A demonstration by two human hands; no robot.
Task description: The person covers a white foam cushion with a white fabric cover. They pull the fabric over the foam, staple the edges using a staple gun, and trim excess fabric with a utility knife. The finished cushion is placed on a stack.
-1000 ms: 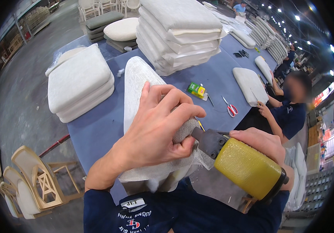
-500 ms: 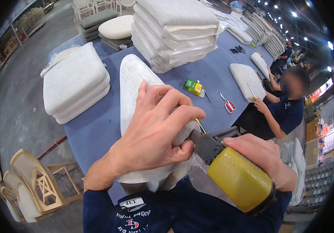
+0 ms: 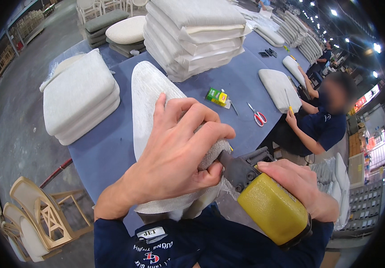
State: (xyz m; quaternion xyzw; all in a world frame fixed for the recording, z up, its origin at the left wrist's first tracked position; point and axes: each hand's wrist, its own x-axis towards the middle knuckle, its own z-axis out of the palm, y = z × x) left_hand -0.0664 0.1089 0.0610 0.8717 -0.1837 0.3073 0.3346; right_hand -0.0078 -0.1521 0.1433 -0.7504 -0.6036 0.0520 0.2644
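Note:
A light grey fabric-covered seat cushion (image 3: 150,91) stands tilted on the table's near edge, in front of my body. My left hand (image 3: 181,140) is closed over its edge, pinching the folded fabric (image 3: 212,152) there. In my right hand (image 3: 293,183) is a yellow and black staple gun (image 3: 273,210). Its dark nose rests against the folded fabric, right beside my left thumb. Loose fabric (image 3: 161,206) hangs from the cushion's near side. The cushion's underside is mostly hidden by my hand.
Stacked cushions stand on the blue table (image 3: 98,163): a tall pile (image 3: 197,40) behind, a lower pile (image 3: 83,94) at left. A green-yellow box (image 3: 218,97) and red-handled scissors (image 3: 258,116) lie right of centre. A co-worker (image 3: 331,120) holds a screwdriver-like tool at a cushion. Wooden chairs (image 3: 40,214) stand lower left.
The view has shifted slightly, so the table and piles appear a little farther left. Both hands keep their grip, and the staple gun's nose stays at the fabric edge.

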